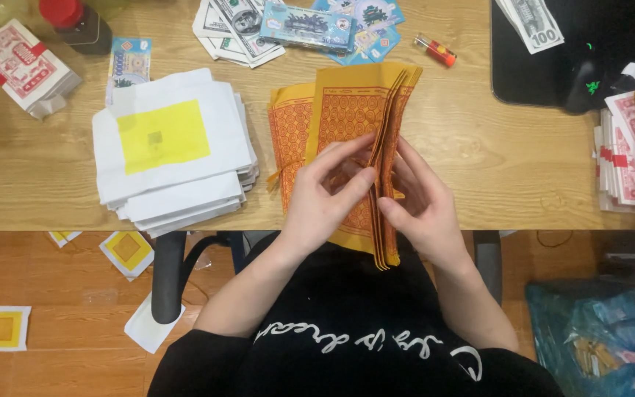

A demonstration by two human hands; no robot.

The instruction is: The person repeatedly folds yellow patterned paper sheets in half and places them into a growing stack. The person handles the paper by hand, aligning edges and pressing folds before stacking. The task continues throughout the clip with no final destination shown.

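A stack of yellow paper sheets with orange printed patterns lies partly on the wooden desk and overhangs its near edge. My left hand rests on the flat sheets, fingers spread, thumb at the folded edge. My right hand pinches a raised bundle of those sheets, held on edge. Both hands touch the same stack at the desk's front, above my lap.
A pile of white sheets with yellow squares sits to the left. Mock banknotes, a blue packet, a lighter and a red-capped jar lie farther back. Red-white bundles sit right. Loose sheets lie on the floor.
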